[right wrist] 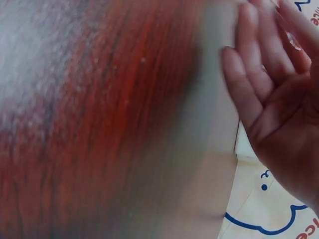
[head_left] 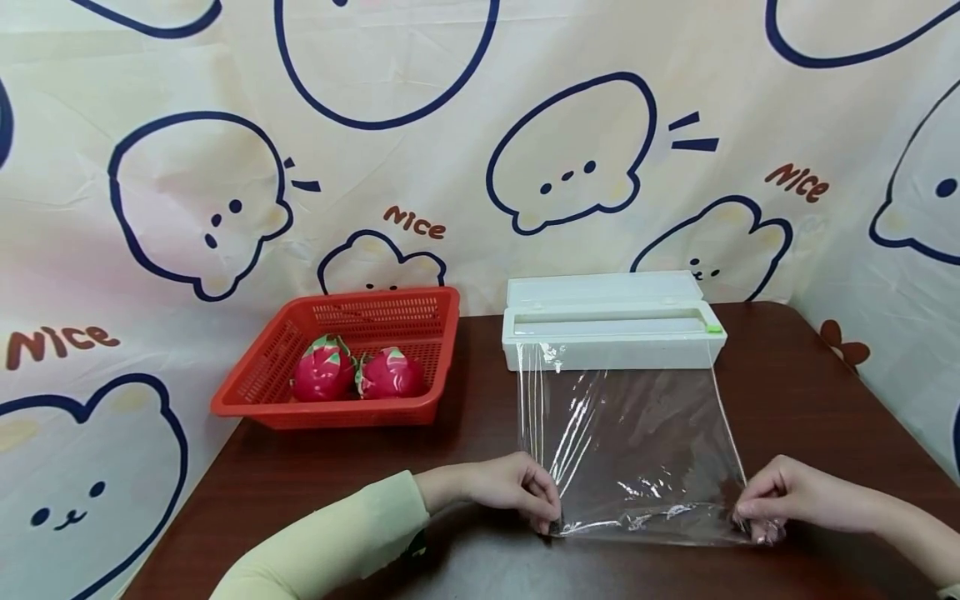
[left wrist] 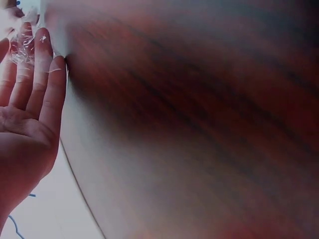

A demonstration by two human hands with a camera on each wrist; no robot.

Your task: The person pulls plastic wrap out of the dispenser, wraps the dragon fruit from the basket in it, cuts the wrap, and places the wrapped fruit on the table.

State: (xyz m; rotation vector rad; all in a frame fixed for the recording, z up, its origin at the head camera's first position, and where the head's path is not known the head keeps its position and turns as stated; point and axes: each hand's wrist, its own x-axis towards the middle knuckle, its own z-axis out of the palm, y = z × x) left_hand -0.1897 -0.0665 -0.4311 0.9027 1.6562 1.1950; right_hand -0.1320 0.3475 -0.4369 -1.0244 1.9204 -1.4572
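A sheet of clear plastic wrap [head_left: 637,442] stretches toward me from a white wrap dispenser [head_left: 615,350], whose lid stands raised at the back. My left hand [head_left: 517,490] pinches the sheet's near left corner; crinkled film also shows at those fingertips in the left wrist view. At the near right corner my right hand [head_left: 802,498] pinches the film between thumb and fingers. The sheet is held low over the table, its near edge bunched and shiny. In the right wrist view the right palm [right wrist: 289,124] shows, but the fingertips are partly cut off.
A red plastic basket [head_left: 330,412] stands at the back left with two dragon fruits [head_left: 324,371] in it. A green slider [head_left: 713,329] sits at the dispenser's right end. The dark wood table [head_left: 337,479] meets a cartoon-printed cloth [head_left: 465,183] behind and at the sides.
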